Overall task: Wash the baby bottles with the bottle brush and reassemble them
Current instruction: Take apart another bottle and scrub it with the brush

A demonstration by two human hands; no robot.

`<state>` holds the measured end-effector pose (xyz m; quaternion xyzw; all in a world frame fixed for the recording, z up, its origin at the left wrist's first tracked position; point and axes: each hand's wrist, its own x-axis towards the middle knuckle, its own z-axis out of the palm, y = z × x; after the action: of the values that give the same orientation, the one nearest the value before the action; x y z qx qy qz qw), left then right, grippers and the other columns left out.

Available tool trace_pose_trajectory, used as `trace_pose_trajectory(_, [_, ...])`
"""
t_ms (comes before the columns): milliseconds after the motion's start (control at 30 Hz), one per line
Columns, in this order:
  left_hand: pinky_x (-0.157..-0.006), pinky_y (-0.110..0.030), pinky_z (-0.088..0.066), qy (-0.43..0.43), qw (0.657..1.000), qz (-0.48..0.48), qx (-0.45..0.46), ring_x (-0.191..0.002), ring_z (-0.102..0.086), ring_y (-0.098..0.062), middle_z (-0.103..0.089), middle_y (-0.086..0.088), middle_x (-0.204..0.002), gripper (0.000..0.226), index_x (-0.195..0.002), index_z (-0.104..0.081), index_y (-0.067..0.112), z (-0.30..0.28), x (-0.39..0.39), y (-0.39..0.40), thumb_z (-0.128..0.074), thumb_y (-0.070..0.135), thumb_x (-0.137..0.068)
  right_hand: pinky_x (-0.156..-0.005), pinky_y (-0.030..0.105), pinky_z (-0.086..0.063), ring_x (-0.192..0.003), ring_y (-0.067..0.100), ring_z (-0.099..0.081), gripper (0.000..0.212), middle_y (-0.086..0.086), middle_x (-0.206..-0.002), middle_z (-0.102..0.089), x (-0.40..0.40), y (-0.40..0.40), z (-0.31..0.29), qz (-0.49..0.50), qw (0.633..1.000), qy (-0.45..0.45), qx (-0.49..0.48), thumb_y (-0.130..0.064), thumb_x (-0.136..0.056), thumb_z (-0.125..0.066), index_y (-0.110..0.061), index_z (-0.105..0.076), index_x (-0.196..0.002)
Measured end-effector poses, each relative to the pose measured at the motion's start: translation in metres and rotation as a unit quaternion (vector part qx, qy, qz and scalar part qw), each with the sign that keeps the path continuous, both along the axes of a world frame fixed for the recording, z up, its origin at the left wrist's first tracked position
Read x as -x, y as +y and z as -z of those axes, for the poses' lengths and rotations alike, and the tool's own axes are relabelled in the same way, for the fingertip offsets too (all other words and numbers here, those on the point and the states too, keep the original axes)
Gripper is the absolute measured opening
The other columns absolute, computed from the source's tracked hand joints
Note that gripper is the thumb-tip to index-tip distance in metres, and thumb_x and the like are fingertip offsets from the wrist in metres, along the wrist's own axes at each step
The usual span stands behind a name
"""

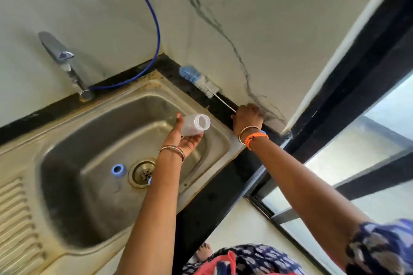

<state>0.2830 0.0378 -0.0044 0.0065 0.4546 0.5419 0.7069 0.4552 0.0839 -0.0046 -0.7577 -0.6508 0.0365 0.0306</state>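
My left hand (pixel 182 138) holds a clear, capless baby bottle (pixel 195 124) on its side over the steel sink (pixel 201 94), its mouth pointing right. My right hand (pixel 247 117) grips the thin handle of the bottle brush (pixel 199 80), whose blue and white bristles lie on the black counter strip behind the sink, against the wall. A blue bottle ring (pixel 118 169) sits on the sink floor left of the drain (pixel 143 173). Another small blue piece (pixel 150 181) peeks out beside my left forearm, mostly hidden.
A chrome tap (pixel 64 60) stands at the sink's back left, with a blue hose (pixel 154 18) curving down the marble wall to it. A ribbed draining board (pixel 15 219) lies left. The black counter (pixel 201 214) edge and a window frame (pixel 335 163) are to the right.
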Motion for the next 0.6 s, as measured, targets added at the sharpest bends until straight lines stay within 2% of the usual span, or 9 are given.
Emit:
trace_pose_trajectory(133, [-0.06, -0.042, -0.059, -0.021, 1.0, -0.012, -0.012, -0.089, -0.059, -0.033, -0.055, -0.02, -0.102, 0.042, -0.103, -0.05, 0.002, 0.004, 0.012, 0.003, -0.066, 0.037, -0.085, -0.083, 0.038, -0.047, -0.108, 0.033, -0.055, 0.025, 0.014, -0.117, -0.057, 0.007, -0.003, -0.022, -0.011, 0.999, 0.029, -0.012, -0.012, -0.09, -0.053, -0.008, -0.058, -0.114])
trace_pose_trajectory(200, [-0.061, -0.043, -0.059, -0.031, 0.999, -0.039, -0.006, -0.089, -0.059, -0.034, -0.055, -0.021, -0.102, 0.041, -0.104, -0.049, 0.001, 0.003, 0.018, 0.002, -0.068, 0.032, -0.085, -0.082, 0.037, -0.047, -0.108, 0.034, -0.056, 0.023, 0.013, -0.117, -0.058, 0.012, -0.007, -0.045, -0.014, 0.998, 0.043, -0.044, -0.01, -0.088, -0.053, -0.008, -0.059, -0.11])
trace_pose_trajectory(300, [-0.062, -0.042, -0.059, -0.06, 0.993, -0.095, 0.019, -0.088, -0.059, -0.031, -0.054, -0.022, -0.106, 0.048, -0.109, -0.048, 0.0, 0.002, 0.025, 0.002, -0.07, 0.032, -0.082, -0.077, 0.035, -0.043, -0.102, 0.034, -0.058, 0.018, 0.011, -0.11, -0.06, 0.016, -0.018, -0.081, -0.044, 0.995, 0.02, -0.084, -0.01, -0.085, -0.053, -0.009, -0.058, -0.101])
trace_pose_trajectory(400, [-0.059, -0.031, -0.057, -0.062, 0.992, -0.105, 0.037, -0.081, -0.057, -0.026, -0.054, -0.019, -0.099, 0.049, -0.108, -0.049, 0.001, 0.0, 0.029, 0.001, -0.068, 0.038, -0.082, -0.066, 0.031, -0.039, -0.086, 0.033, -0.06, 0.002, 0.007, -0.085, -0.059, 0.018, -0.033, -0.103, -0.076, 0.992, 0.018, -0.097, -0.014, -0.082, -0.052, -0.013, -0.051, -0.081])
trace_pose_trajectory(467, [-0.064, -0.032, -0.052, -0.065, 0.99, -0.119, 0.031, -0.077, -0.055, -0.023, -0.054, -0.017, -0.091, 0.044, -0.1, -0.05, 0.002, -0.003, 0.032, -0.004, -0.066, 0.039, -0.083, -0.062, 0.029, -0.036, -0.073, 0.029, -0.055, 0.015, 0.001, -0.067, -0.048, 0.021, -0.042, -0.111, -0.08, 0.992, 0.028, -0.095, -0.023, -0.082, -0.051, -0.014, -0.045, -0.071])
trace_pose_trajectory(500, [-0.066, -0.031, -0.05, -0.066, 0.989, -0.127, 0.026, -0.075, -0.054, -0.023, -0.054, -0.016, -0.089, 0.042, -0.098, -0.051, 0.003, -0.003, 0.035, -0.008, -0.066, 0.039, -0.083, -0.062, 0.029, -0.036, -0.071, 0.028, -0.054, 0.018, 0.0, -0.065, -0.046, 0.021, -0.046, -0.112, -0.08, 0.992, 0.036, -0.09, -0.028, -0.083, -0.05, -0.015, -0.046, -0.07])
trace_pose_trajectory(600, [-0.066, -0.031, -0.049, -0.063, 0.984, -0.163, 0.014, -0.073, -0.054, -0.021, -0.055, -0.014, -0.087, 0.039, -0.094, -0.052, 0.004, -0.005, 0.055, -0.025, -0.066, 0.039, -0.082, -0.066, 0.03, -0.038, -0.084, 0.031, -0.06, 0.02, 0.005, -0.084, -0.06, 0.027, -0.058, -0.112, -0.129, 0.988, 0.021, -0.083, -0.034, -0.085, -0.05, -0.016, -0.058, -0.085])
